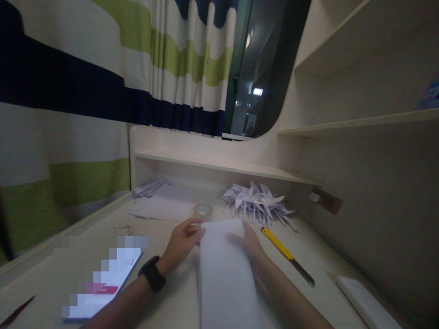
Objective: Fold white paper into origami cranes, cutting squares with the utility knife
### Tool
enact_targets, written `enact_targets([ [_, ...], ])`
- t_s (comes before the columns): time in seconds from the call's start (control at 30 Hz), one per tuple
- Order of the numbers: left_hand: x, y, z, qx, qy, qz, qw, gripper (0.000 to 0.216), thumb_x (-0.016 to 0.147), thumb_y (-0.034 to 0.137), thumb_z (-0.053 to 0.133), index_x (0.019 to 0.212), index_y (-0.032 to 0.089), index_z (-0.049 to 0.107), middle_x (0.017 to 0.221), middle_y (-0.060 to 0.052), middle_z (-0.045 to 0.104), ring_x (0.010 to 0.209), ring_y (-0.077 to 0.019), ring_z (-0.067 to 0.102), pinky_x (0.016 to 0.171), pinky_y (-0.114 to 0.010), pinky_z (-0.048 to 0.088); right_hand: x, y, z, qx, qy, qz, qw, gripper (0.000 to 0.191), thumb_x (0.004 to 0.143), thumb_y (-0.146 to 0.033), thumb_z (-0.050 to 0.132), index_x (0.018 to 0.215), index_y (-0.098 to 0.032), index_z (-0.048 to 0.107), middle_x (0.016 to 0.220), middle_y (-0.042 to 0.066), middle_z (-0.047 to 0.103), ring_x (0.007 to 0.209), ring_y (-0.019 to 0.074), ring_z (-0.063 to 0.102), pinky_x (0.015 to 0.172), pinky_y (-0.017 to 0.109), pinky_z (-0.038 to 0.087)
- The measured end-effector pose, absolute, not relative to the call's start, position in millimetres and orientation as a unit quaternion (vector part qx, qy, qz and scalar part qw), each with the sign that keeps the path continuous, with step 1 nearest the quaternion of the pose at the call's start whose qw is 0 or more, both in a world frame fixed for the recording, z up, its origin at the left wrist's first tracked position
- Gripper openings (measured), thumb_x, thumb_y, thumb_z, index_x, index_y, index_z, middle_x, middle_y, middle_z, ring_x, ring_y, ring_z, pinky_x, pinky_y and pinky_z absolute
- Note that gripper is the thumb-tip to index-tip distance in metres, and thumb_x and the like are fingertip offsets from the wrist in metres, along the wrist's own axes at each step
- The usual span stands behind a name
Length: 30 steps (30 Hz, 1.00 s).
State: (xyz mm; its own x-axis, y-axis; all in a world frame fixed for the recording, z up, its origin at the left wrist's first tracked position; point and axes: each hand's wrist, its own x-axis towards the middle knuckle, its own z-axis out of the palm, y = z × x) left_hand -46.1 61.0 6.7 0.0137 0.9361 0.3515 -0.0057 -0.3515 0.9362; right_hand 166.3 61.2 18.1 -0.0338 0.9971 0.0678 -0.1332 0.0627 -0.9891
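1. I'm thinking the white paper (226, 274), which is lying on the near side of the tape roll (203, 212), could be slipping askew: its left edge is showing layers, and an uneven pull between the two hands would be causing that.
2. The yellow cutter (287, 255) is lying to the right of the tape roll, near the right forearm (291, 292); an arm swinging outward could be knocking it, and I can't tell whether its dark end is bare blade.
3. The left hand (183, 240), just on the near side of the tape roll, is pinching the paper's upper left edge between thumb and fingers, the sheet extending rightward from the fingertips.
4. The right hand (252, 242), right of and nearer than the tape roll, is clasping the opposite edge, its blurred thumb crossing the top face.
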Motion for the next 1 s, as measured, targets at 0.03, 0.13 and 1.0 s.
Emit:
enact_targets([
  [0.03, -46.3, 61.5, 6.0, 0.586, 0.398, 0.578, 0.406, 0.035, 0.072, 0.036, 0.068, 0.098, 0.014, 0.061, 0.07, -0.004, 0.072, 0.061, -0.0189, 0.067, 0.052, -0.028, 0.056, 166.2, 60.4, 18.7, -0.438, -0.494, 0.524, 0.539, 0.056, 0.05, -0.028, 0.085, 0.097, -0.02, 0.056, 0.084, 0.005, 0.071, 0.072, 0.0253, 0.068, 0.06, 0.033, 0.053],
  [0.13, -47.1, 62.5, 4.5, 0.59, 0.39, 0.58, 0.404, 0.033, 0.074, 0.036, 0.068, 0.098, 0.015, 0.061, 0.07, -0.003, 0.072, 0.062, -0.0187, 0.067, 0.053, -0.028, 0.056, 166.0, 59.1, 20.2, -0.416, -0.491, 0.546, 0.536, 0.052, 0.052, -0.03, 0.084, 0.096, -0.019, 0.057, 0.084, 0.004, 0.071, 0.068, 0.023, 0.067, 0.06, 0.032, 0.052],
  [1.0, -49.8, 60.1, 10.0, 0.586, 0.405, 0.586, 0.387, 0.034, 0.072, 0.037, 0.069, 0.097, 0.015, 0.064, 0.069, -0.002, 0.072, 0.062, -0.0176, 0.067, 0.055, -0.026, 0.055, 169.0, 61.1, 22.5, -0.432, -0.445, 0.556, 0.553, 0.035, 0.06, -0.038, 0.079, 0.081, -0.015, 0.064, 0.069, 0.004, 0.07, 0.055, 0.0169, 0.062, 0.054, 0.026, 0.046],
])
